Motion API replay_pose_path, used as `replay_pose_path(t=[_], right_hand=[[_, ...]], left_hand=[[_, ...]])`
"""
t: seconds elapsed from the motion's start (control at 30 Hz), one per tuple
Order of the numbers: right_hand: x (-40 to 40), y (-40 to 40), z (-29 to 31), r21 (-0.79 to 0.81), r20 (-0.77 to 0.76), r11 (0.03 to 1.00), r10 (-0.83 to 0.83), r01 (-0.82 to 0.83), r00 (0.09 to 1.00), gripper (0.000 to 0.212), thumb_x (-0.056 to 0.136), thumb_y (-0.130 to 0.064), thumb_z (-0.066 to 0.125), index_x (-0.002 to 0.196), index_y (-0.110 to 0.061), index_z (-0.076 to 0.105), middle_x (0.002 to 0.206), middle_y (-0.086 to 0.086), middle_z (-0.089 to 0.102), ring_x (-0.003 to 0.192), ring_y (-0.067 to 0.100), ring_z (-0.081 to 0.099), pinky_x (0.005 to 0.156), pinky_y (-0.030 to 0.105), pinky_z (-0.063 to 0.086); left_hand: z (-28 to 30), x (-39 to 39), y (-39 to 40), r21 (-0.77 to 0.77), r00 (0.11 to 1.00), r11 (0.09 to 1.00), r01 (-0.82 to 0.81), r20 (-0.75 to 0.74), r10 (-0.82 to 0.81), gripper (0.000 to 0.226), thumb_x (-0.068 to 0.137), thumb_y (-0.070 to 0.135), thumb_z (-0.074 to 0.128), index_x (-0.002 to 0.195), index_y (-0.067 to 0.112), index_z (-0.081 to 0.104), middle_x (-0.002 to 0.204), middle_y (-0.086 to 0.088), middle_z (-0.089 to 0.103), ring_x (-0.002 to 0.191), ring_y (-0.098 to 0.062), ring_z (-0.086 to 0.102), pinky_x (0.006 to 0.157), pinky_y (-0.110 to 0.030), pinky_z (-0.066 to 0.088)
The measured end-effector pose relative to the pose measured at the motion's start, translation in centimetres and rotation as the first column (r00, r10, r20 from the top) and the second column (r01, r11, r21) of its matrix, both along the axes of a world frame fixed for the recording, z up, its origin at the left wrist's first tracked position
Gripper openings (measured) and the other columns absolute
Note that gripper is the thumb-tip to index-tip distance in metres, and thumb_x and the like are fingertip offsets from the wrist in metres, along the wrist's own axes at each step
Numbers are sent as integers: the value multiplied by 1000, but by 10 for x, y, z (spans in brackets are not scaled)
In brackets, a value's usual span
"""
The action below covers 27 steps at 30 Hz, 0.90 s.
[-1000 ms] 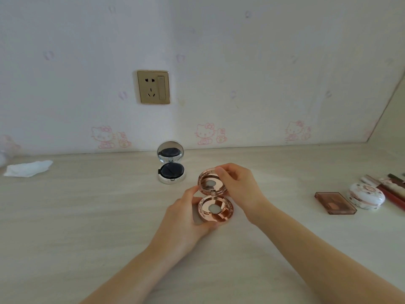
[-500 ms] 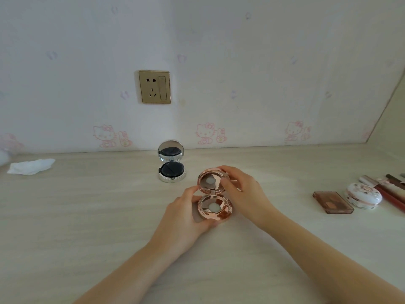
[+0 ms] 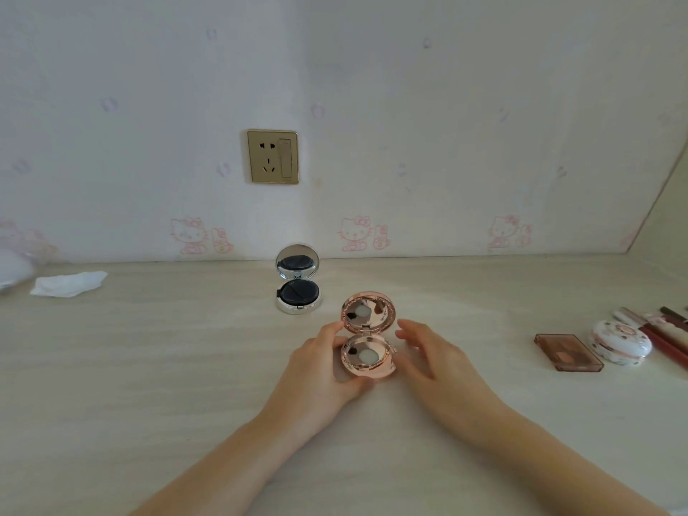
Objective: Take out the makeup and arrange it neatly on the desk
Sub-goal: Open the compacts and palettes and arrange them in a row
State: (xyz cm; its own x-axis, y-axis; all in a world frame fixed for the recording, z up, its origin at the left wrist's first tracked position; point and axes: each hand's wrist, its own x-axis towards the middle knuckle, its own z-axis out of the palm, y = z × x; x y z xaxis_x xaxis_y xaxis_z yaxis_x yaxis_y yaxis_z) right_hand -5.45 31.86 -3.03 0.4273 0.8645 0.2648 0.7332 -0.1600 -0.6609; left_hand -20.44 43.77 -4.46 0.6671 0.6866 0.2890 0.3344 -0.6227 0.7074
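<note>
Held by its base in the left hand (image 3: 316, 370), the rose-gold compact (image 3: 368, 338) stands open on the desk (image 3: 149, 366) near the middle of the frame. The thumb and fingers are curled round the left and lower sides of the base. The right hand (image 3: 435, 359) is kept loose, with its fingers spread and relaxed. It is seen just beside the compact on the right, and nothing is held in it. Whether its thumb touches the base cannot be told.

The lid is propped up behind the base, and a mirror can be seen inside it. The step in hand looks to be setting this compact down neatly. It would be done well if the base were kept flat and steady while it is let go, so the lid is not tipped over. The grip should be opened slowly.

1 silver compact (image 3: 298, 283) with a dark puff is already set open behind it, higher in the frame. A tidy row could be made if both were lined up the same way. At the right of the frame, a brown palette (image 3: 567, 351), a white round case (image 3: 620, 342) and some thin sticks (image 3: 666, 329) are waiting to be arranged.
</note>
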Motion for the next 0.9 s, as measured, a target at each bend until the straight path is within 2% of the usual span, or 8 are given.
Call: replay_pose_path(t=[0.13, 0.27, 0.47, 0.57, 0.6, 0.67, 0.8, 0.9], right_hand=[[-4, -6, -6, 1, 142, 997, 75, -76, 987, 42, 92, -39, 56, 132, -30, 47, 128, -16, 53, 119, 3, 48, 95, 10, 32], [-5, -4, -10, -27, 229, 994, 105, -101, 968, 45, 90, -41, 58, 133, -35, 45, 130, -20, 50, 123, 2, 41, 93, 2, 24], [4, 10, -11, -37, 260, 994, 109, -103, 960, 37, 91, -33, 58, 128, -33, 52, 127, -14, 57, 120, 10, 45, 94, 16, 33], [15, 25, -16, -56, 282, 994, 109, -97, 953, 33, 92, -33, 57, 125, -29, 55, 125, -13, 58, 119, 12, 46, 96, 20, 36], [18, 30, -17, -58, 293, 994, 106, -93, 950, 30, 92, -31, 56, 122, -27, 56, 121, -11, 59, 117, 14, 47, 95, 21, 37], [24, 44, -19, -59, 315, 994, 102, -87, 944, 25, 93, -29, 54, 117, -22, 57, 116, -8, 59, 114, 16, 48, 93, 21, 37], [34, 69, -19, -64, 331, 996, 87, -70, 940, 27, 96, -25, 50, 120, -17, 56, 121, -4, 57, 117, 18, 46, 97, 21, 34], [39, 85, -17, -92, 336, 994, 85, -57, 938, 29, 97, -25, 46, 123, -15, 54, 122, -1, 56, 118, 21, 46, 98, 23, 34]], left_hand=[[0, -1, -1, 15, 999, 1000, 10, 34, -11, 80, 68, 44, 81, 136, 30, 41, 123, 20, 61, 118, -4, 52, 88, -10, 34], [1, -2, -2, -7, 997, 1000, 16, 69, -15, 73, 75, 37, 78, 137, 32, 40, 119, 27, 60, 118, 0, 52, 85, 1, 31], [3, 5, -1, 146, 999, 988, 41, 21, -44, 70, 84, 40, 68, 143, 31, 32, 122, 14, 58, 115, -2, 44, 85, 2, 27], [7, 12, 7, 281, 997, 958, 61, -72, -42, 65, 91, 40, 59, 146, 25, 28, 118, 6, 58, 117, -10, 43, 90, -15, 38], [7, 15, 12, 401, 991, 914, 68, -133, -16, 62, 92, 39, 56, 145, 20, 31, 115, 3, 60, 116, -14, 47, 91, -23, 43], [5, 20, 25, 584, 976, 807, 81, -211, 55, 56, 91, 39, 49, 139, 11, 42, 109, -1, 66, 110, -20, 57, 85, -27, 50], [6, 38, 43, 572, 967, 817, 78, -242, 77, 58, 97, 38, 45, 145, 10, 33, 132, -1, 56, 128, -19, 42, 100, -28, 38], [6, 50, 57, 610, 951, 788, 83, -285, 120, 52, 97, 37, 46, 140, 8, 40, 129, -4, 57, 127, -22, 43, 100, -30, 38]])
